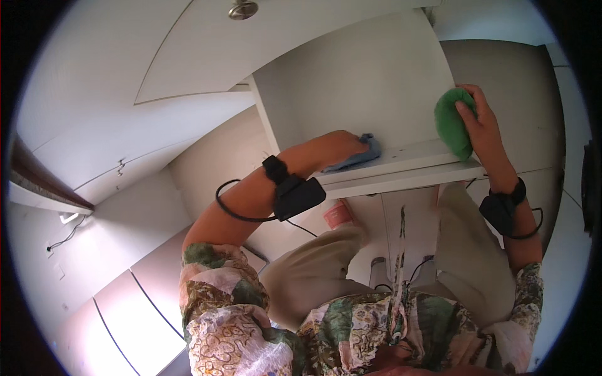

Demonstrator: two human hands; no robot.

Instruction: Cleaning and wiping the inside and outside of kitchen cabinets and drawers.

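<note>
A pulled-out white drawer (pixel 357 89) lies before me, its bottom bare where I can see it. My left hand (pixel 339 144) reaches over its left part, pressing a bunched blue cloth (pixel 373 147) against the inside of the front panel (pixel 409 160). Most of that hand's fingers are hidden. At the drawer's right front corner, my right hand (pixel 482 120) grips a green rounded pad (pixel 447 123), soft-looking, with the thumb on top. Whether it is a folded cloth or a cushion I cannot tell.
A white cabinet door with a metal knob (pixel 243 9) is above the drawer. Black devices (pixel 299 196) with cables are strapped to both forearms. My legs (pixel 324 263) straddle the space below the drawer front. A wall cable (pixel 68 237) hangs at the left.
</note>
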